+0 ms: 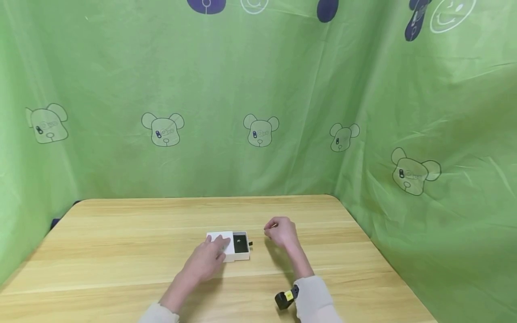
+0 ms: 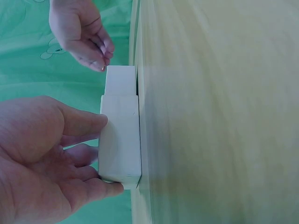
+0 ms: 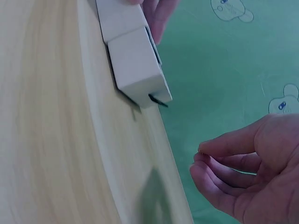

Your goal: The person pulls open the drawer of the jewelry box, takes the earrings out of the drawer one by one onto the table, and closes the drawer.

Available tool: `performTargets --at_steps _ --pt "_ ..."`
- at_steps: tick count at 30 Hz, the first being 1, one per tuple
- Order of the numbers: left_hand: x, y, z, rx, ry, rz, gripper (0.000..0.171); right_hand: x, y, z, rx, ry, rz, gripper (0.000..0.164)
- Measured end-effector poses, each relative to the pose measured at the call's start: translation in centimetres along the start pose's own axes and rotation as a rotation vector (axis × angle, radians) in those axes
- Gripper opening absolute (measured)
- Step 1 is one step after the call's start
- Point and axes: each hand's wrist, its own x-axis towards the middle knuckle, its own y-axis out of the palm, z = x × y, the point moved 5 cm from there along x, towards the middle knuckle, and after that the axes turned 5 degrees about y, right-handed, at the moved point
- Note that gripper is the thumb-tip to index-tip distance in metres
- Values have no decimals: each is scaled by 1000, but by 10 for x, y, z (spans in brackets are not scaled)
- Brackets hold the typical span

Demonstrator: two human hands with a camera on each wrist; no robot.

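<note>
A small white drawer-style box [image 1: 228,257] lies on the table with its inner tray [image 1: 242,256] pulled partly out to the right. Inside the tray is a black insert [image 1: 241,247] bearing a small white star-like mark. A black tab [image 3: 158,101] sticks out of the tray's end. My left hand [image 1: 205,260] grips the box's outer sleeve [image 2: 120,140], thumb on one side and fingers across the top and far end. To the right of the tray, my right hand [image 1: 282,231] hovers with fingers curled, thumb tip against the index finger [image 3: 208,184]. I see nothing between them.
The wooden table [image 1: 121,251] reaches back to a green curtain [image 1: 218,166] with bear prints, which also hangs at both sides. On the right wrist sits a black device [image 1: 284,299] with a yellow label.
</note>
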Motion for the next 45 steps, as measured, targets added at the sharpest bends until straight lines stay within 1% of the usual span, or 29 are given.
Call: performTargets --at_steps 6,9,18,25,33,39,45 --pt "0 1 1 7 -8 2 44 3 -6 -9 -22 41 -4 12" --pt "0 1 1 8 -12 2 43 4 -8 -12 -40 43 -9 13" --pt "0 0 1 0 -6 -4 43 8 -9 -24 -77 83 -32 13" --pt "0 1 1 2 -12 1 43 8 -12 -30 -90 84 -48 16" --pt "0 -1 0 7 -2 -2 43 6 -11 -35 -75 120 -6 11" --pt "0 -1 0 7 -8 -2 43 8 -9 -40 -115 117 13 9" --pt "0 1 1 1 -10 -3 43 9 -9 -41 -130 116 20 11"
